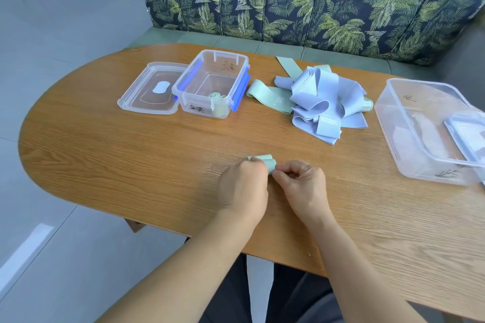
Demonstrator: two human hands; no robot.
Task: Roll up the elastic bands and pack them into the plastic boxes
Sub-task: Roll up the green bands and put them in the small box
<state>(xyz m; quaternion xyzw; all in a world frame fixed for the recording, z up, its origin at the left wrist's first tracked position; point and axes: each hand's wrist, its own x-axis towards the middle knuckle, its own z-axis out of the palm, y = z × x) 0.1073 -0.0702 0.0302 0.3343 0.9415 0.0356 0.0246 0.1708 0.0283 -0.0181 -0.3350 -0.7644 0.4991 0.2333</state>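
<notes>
While your left hand (242,183) and right hand (301,181) pinch the seemingly almost-rolled pale-green elastic band (265,161) in curled fingers (282,174) on the near counter (131,152), you should finish winding, then carry it to the blue-clipped plastic box (212,84).

Two clear plastic boxes on the one table (131,165): a small blue-latched box (236,68) at eleven o'clock and a large box (420,102) at three o'clock. There are two lids, a first lid (151,89) beside the small box and a second lid (467,134) inside the large one. I count two green rolls (215,95) in the small box, one half-rolled green band (262,161) and two hands, left hand (242,186) and right hand (301,183). At one o'clock sits one heap where the blue bands (328,92) tangle past counting and loose green bands (270,97) show in three spots.
</notes>
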